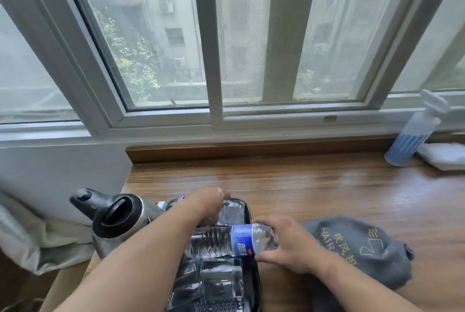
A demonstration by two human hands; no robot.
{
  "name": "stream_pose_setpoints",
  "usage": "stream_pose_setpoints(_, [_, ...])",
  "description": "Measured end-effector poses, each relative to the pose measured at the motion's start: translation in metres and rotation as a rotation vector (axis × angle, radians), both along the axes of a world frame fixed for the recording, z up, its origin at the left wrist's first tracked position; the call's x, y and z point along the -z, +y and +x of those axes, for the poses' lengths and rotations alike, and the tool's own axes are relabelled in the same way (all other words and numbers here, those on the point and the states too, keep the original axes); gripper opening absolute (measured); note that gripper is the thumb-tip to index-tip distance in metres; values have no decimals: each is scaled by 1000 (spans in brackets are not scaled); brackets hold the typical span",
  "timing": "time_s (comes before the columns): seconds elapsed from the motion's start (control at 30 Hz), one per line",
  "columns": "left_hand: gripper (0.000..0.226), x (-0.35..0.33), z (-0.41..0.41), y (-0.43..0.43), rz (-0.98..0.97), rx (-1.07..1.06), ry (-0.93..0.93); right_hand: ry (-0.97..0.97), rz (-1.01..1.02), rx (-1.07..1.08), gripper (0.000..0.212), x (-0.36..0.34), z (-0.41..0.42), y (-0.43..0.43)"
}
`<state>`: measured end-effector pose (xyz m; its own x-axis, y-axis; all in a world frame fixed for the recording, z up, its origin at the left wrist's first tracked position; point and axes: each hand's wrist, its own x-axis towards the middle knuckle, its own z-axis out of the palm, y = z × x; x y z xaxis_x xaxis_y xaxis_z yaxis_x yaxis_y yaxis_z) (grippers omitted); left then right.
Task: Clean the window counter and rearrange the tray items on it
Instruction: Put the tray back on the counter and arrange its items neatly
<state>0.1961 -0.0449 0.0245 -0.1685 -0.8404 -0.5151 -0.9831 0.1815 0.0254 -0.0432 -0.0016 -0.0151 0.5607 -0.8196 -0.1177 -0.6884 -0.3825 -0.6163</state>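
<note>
A black tray [254, 274] sits at the near left of the wooden counter [314, 185]. My right hand [289, 243] grips a clear water bottle with a blue label [234, 240], lying sideways across the tray. My left hand [210, 204] reaches over the tray's far end and closes on a clear glass [232, 211] there. Another clear glass [221, 279] stands in the tray nearer to me, with a dark remote control [219, 306] at the tray's near end. A second bottle's cap [162, 204] peeks out behind my left forearm.
A steel kettle with a black lid [115, 221] stands left of the tray. A grey hair-dryer bag [357, 248] lies to the right of it. A blue spray bottle [412, 135] and a white cloth [442, 158] rest at the far right, by the window frame [276, 120].
</note>
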Motion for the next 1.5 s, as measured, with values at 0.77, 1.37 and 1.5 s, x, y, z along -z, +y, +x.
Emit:
stream_pose_setpoints(0.77, [36, -41, -18, 35, -290, 501, -729, 274, -241, -213, 77, -87, 10, -47])
stream_pose_setpoints(1.37, [72, 5, -4, 91, -631, -1048, 840, 340, -239, -261, 62, -134, 73, -72])
stream_pose_setpoints(1.5, [63, 3, 3, 79, -660, -1137, 955, 357, -257, -258, 64, -137, 75, -76])
